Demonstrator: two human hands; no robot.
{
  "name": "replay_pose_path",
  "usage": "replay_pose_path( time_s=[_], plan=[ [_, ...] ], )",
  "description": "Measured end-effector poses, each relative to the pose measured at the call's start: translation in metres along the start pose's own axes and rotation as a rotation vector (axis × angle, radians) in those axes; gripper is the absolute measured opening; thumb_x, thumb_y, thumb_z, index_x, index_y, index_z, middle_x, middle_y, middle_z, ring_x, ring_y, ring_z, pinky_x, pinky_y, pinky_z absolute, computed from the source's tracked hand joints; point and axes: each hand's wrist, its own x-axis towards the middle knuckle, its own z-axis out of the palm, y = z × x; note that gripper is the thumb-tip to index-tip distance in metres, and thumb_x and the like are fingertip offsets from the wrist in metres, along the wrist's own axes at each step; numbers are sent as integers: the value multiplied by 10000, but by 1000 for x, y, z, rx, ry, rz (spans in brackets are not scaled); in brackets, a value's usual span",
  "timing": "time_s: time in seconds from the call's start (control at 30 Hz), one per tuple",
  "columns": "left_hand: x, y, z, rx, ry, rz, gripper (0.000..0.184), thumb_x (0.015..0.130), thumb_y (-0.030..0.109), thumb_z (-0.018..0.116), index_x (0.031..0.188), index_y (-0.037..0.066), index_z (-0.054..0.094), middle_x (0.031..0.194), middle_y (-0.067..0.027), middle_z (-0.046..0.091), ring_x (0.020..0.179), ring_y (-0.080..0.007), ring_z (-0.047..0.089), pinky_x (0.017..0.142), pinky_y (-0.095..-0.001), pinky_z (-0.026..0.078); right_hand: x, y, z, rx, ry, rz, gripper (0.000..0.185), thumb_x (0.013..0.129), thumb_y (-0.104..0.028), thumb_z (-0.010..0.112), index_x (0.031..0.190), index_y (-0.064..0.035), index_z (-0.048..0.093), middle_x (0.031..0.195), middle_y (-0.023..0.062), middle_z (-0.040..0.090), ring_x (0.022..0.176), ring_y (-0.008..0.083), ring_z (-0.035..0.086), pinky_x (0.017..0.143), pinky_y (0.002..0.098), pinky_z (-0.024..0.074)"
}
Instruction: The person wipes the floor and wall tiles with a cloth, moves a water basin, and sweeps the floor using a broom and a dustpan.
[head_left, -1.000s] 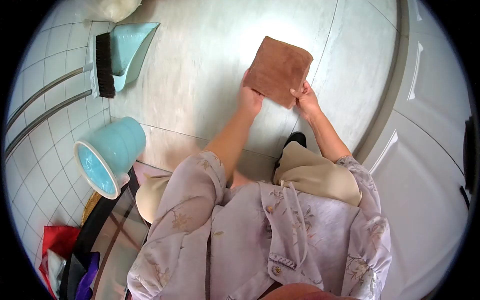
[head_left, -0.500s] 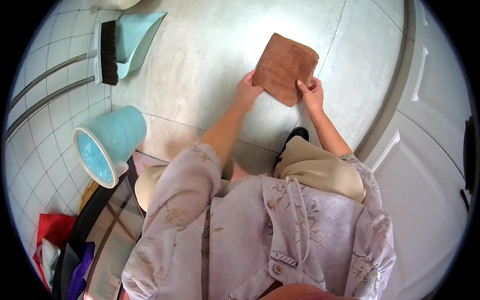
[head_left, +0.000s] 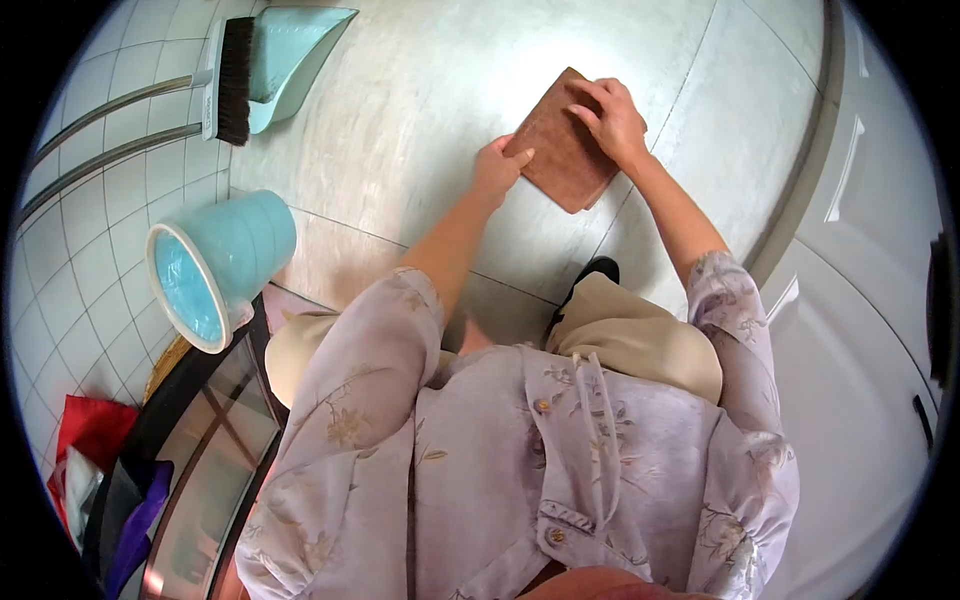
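A folded brown cloth [head_left: 565, 150] with a suede-like surface is held out in front of me, above the tiled floor. My left hand [head_left: 498, 168] grips its left corner, thumb on top and the other fingers underneath. Over the cloth's upper right part is my right hand [head_left: 612, 118], its thumb and fingers bent but spread apart. Whether those fingertips press on the cloth or hover just over it, I cannot tell. Several layers show along the cloth's lower right edge.
To the left, a blue bin [head_left: 235, 255] lies tilted beside a broom [head_left: 232, 82] and a light-blue dustpan [head_left: 290, 65] at the tiled wall. White panelled doors [head_left: 850, 330] run along the right. A glass-fronted dark cabinet [head_left: 215, 460] stands at lower left.
My right hand has let go of the cloth's lower right corner and moved up over its upper right part. The cloth looks narrower now. My left hand keeps its grip.
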Motion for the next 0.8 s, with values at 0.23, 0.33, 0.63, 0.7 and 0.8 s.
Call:
replay_pose_path(
  time_s=[0.23,0.33,0.63,0.7,0.8],
  plan=[
    [-1,11,1,79,35,-60,412,826,60,630,1200,-45,489,1061,-107,605,926,-168,585,792,-302,492,30,22,37,10,-103,24,222,738,-189,714,947,-119,692,889,53,607,855,223,582,778,321,488],
    [-1,9,0,66,38,-51,399,829,62,626,1192,-44,497,1059,-109,605,923,-167,584,786,-302,492,32,29,37,107,-85,98,156,751,-198,708,883,-113,709,858,62,637,803,225,606,759,317,497],
    [-12,6,-11,257,41,2,499,780,146,703,1211,-6,504,1053,-96,628,937,-175,592,809,-330,486,45,29,-24,351,12,542,187,779,-200,702,893,-52,715,806,37,683,734,94,597,704,241,484],
    [-21,13,-13,320,98,58,562,741,211,741,1208,-1,511,1070,-111,633,950,-181,599,811,-335,485,59,-30,-30,478,-104,423,167,778,-172,703,884,-43,712,784,32,677,725,98,593,695,243,486],
    [-25,19,-15,395,322,17,580,725,272,728,1199,17,513,1039,-144,629,943,-253,605,823,-365,480,75,-152,-11,571,-385,108,156,769,-153,711,856,-25,705,759,38,668,713,95,585,678,233,479]
  ],
)
